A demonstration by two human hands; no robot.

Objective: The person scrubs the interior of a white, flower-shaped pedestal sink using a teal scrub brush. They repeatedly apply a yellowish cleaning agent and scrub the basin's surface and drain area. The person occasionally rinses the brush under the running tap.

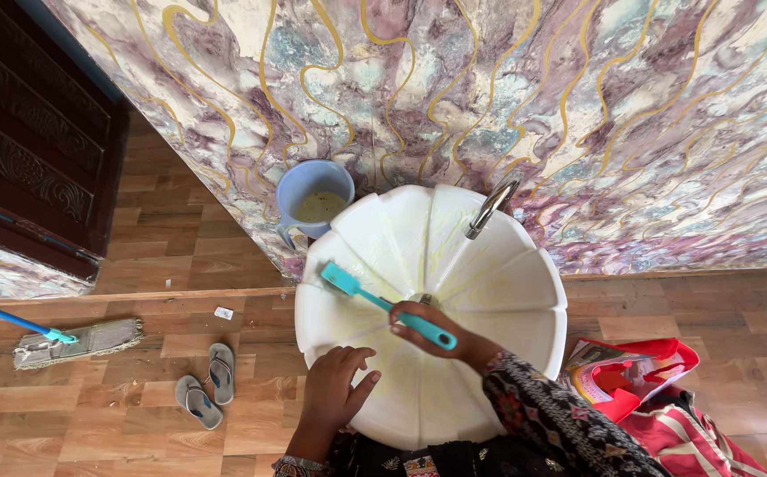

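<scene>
A white scalloped wash basin (525, 283) stands against the marbled wall, smeared with yellowish liquid. My right hand (441, 331) is closed on the handle of a teal scrub brush (383, 303), whose head rests on the basin's left inner side. My left hand (335, 380) lies flat on the basin's near-left rim, fingers slightly spread, holding nothing. A chrome tap (490, 205) arches over the back of the basin.
A lilac mug-shaped jug (299, 190) with yellowish liquid sits on the floor behind the basin's left. A flat mop (74, 340), a pair of grey sandals (207, 384) and a red patterned bag (640, 380) lie on the wood-look floor. A dark carved door (30, 132) is at left.
</scene>
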